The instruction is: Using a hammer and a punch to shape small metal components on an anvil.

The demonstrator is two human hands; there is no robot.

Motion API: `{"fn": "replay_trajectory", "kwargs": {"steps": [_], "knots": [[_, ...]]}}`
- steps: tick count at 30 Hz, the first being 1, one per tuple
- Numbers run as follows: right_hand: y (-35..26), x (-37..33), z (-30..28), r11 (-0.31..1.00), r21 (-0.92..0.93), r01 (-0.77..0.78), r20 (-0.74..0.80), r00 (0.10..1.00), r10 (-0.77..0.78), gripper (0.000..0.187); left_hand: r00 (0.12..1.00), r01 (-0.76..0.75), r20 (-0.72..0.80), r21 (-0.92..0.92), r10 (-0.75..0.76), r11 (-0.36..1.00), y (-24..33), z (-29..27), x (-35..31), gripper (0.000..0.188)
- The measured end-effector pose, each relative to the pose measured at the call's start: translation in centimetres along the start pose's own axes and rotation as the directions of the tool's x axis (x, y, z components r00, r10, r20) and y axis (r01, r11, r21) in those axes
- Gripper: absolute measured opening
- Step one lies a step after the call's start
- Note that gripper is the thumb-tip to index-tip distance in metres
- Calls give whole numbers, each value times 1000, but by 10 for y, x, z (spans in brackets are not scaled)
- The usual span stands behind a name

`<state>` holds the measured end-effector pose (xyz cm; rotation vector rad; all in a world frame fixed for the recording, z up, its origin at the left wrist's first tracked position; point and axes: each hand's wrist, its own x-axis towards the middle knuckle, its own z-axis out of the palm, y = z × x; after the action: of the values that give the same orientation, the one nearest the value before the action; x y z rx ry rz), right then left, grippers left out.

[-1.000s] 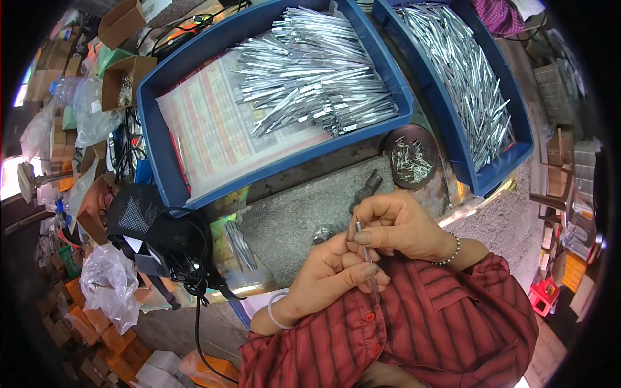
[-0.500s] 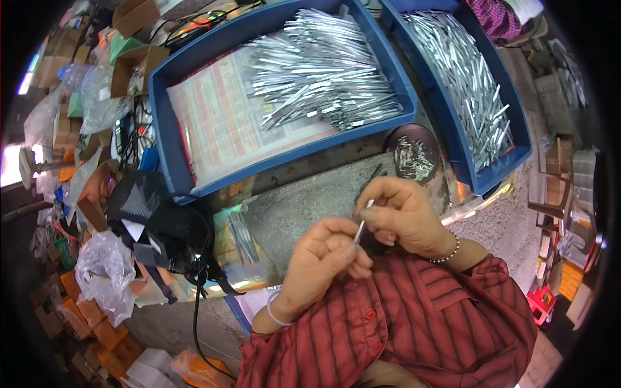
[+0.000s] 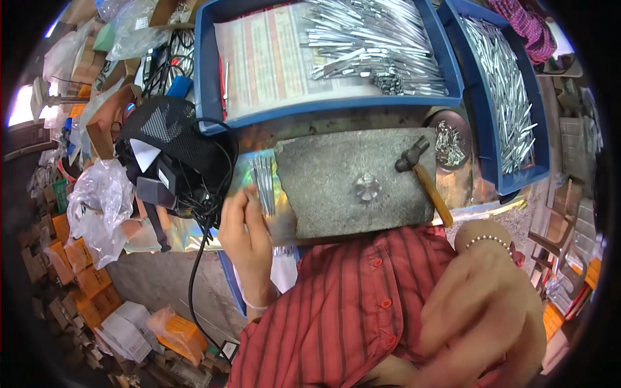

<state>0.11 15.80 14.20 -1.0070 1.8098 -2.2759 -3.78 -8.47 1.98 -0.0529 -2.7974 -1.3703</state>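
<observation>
My left hand (image 3: 246, 234) is beside a small row of thin silvery metal rods (image 3: 263, 184), left of the stone slab. Its fingers are stretched toward the rods, and no held thing shows between them. Close to the camera at the lower right, my right hand (image 3: 482, 313) is raised in front of my shirt, bent down from the wrist. Motion smears its fingers, so I cannot see whether they hold anything. On the grey slab (image 3: 330, 194) lie a round shiny metal piece (image 3: 367, 187) and a hammer (image 3: 424, 178) with a wooden handle.
A blue tray (image 3: 336, 108) with paper lining and many metal rods stands behind the slab. Another blue tray (image 3: 493, 149) of rods is at right. Nearby are a dark bowl of small metal pieces (image 3: 449, 143) and a black mesh bag with cables (image 3: 169, 136).
Both hands have parted from the thin rod they held together. My left hand has moved left to the small row, while my right hand has come nearer the camera. The slab and hammer now show.
</observation>
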Motion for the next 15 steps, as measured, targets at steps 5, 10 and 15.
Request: {"fn": "replay_trajectory", "kwargs": {"steps": [5, 10, 15], "knots": [[-30, 38, 15, 875, 399, -275, -52, 946, 321, 22, 975, -182, -35, 448, 220, 875, -43, 15, 11, 18], [-25, 29, 29, 889, 440, -129, -241, 936, 255, 26, 977, -173, -20, 510, 213, 843, -58, 30, 19, 21], [-26, 27, 20, 752, 563, -342, -86, 881, 465, 22, 982, -82, -101, 530, 159, 844, -58, 36, 22, 23]]}}
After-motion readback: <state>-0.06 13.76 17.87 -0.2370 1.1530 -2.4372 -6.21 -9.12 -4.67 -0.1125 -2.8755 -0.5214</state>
